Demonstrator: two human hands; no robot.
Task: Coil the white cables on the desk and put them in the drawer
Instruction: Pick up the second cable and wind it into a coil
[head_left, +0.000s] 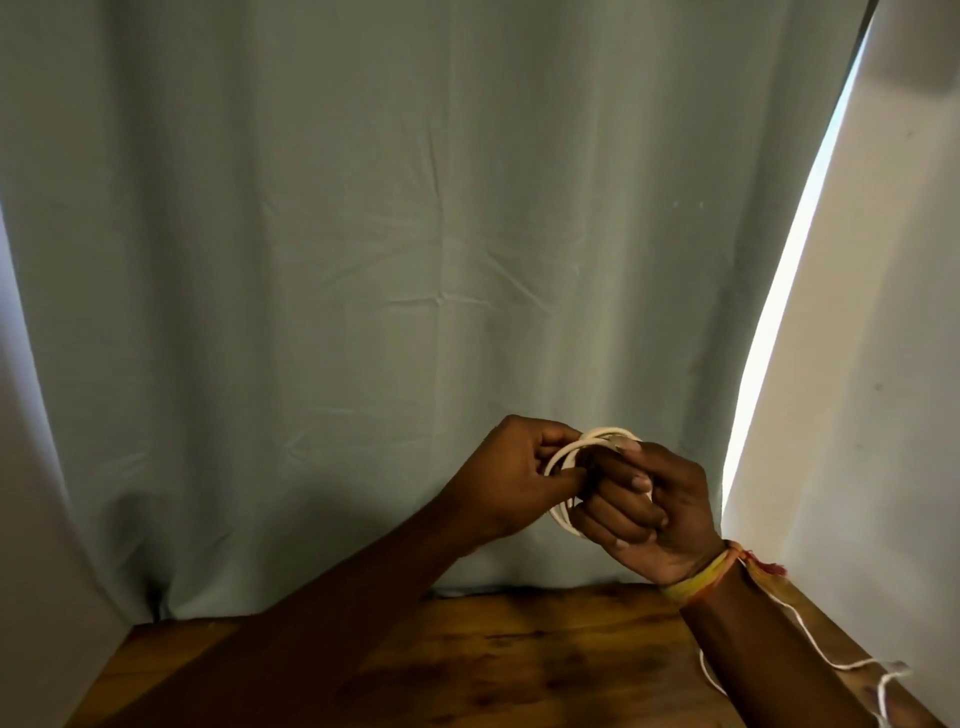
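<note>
Both hands raised above the desk (519, 660): left hand (514, 475) pinches the white cable coil (563, 454) on its left side, right hand (649, 512) curls closed around its right side. Risk: loops may spring apart if either pinch loosens, since nothing binds them. A thin white cord (810, 636) trails off the right wrist. Dark-stained wood surface; grey-green curtain (363, 234) behind, daylight at its right edge. Drawer not visible.
</note>
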